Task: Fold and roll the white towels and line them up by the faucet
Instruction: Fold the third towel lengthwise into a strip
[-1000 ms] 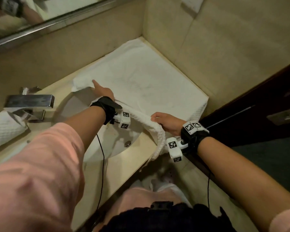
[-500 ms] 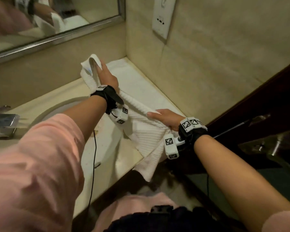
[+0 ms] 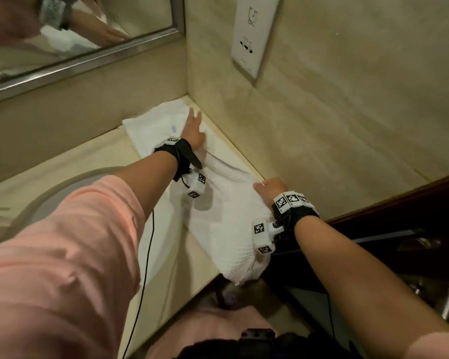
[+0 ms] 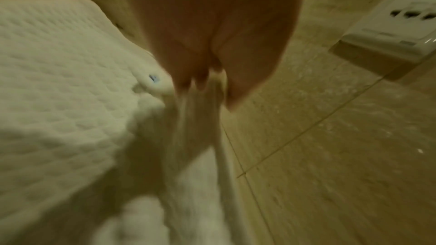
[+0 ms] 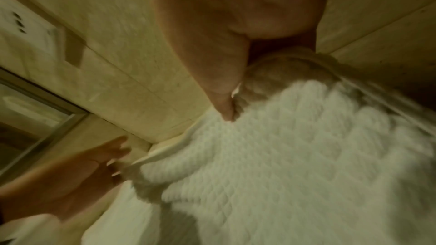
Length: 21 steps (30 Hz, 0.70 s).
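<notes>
A white waffle-weave towel [image 3: 226,216] lies folded in a long strip on the beige counter [image 3: 109,156], along the right wall. Its near end hangs over the counter's front edge. My left hand [image 3: 194,126] lies on the far end near the corner, fingers straight and spread; the left wrist view shows its fingertips [image 4: 200,79] on the towel [image 4: 59,81] beside a small blue label. My right hand [image 3: 268,187] grips the wall-side edge of the towel's near half. The right wrist view shows its thumb [image 5: 225,113] pressed on the towel [image 5: 295,156], with the fingers curled under the fold.
The round sink basin [image 3: 49,193] lies left of the towel. A mirror [image 3: 75,47] runs along the back wall and a white socket plate [image 3: 252,35] sits on the right wall. Dark wooden furniture [image 3: 399,229] stands at the right, past the counter's end.
The left hand, which held the towel's far end up in the air, has brought it down toward the corner and now lies flat on it. The right hand still grips the near part.
</notes>
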{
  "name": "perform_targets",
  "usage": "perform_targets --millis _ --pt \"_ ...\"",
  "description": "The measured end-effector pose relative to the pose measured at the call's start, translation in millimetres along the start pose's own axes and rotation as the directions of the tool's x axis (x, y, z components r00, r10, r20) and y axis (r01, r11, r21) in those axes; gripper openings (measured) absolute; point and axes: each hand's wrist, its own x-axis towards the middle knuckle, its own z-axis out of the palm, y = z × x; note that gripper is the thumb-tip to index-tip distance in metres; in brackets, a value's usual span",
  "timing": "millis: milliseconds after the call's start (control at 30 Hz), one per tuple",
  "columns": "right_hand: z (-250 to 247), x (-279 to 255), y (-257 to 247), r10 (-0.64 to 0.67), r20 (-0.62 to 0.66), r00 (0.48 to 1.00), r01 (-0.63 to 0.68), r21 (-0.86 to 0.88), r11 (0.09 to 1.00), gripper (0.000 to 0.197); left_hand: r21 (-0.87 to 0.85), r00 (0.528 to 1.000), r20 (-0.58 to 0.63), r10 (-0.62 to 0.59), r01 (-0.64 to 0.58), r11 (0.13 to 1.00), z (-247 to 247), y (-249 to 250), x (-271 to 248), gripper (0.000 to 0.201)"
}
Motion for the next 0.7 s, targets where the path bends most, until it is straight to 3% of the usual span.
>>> perform_targets --millis 67,133,267,367,533,700 --pt "3 17 -2 0.058 0.021 0.998 -0.054 -0.131 0.990 0.032 -0.048 0.966 0.257 0.039 -0.028 0.998 4 -6 9 0.060" --pt "6 24 -10 0.100 0.021 0.995 -0.096 -0.146 0.985 0.021 -0.026 0.944 0.327 0.049 -0.043 0.999 3 -14 18 0.051" --pt "12 37 -47 0.079 -0.007 0.997 -0.079 -0.152 0.985 0.021 -0.028 0.996 0.082 -0.041 0.043 0.999 -18 -50 36 0.030" --pt "26 58 -78 0.037 -0.048 0.998 -0.045 -0.168 0.985 0.051 0.083 0.995 -0.035 -0.097 0.100 0.992 -40 -85 45 0.034" --pt "44 91 -127 -0.168 -0.079 0.983 0.152 -0.173 0.973 0.063 0.259 0.987 -0.104 -0.124 0.147 0.955 -66 -131 56 0.039" --pt "52 123 -166 -0.347 -0.082 0.934 0.319 -0.244 0.916 0.057 0.372 0.983 -0.094 -0.158 0.182 0.910 -81 -149 59 0.036"
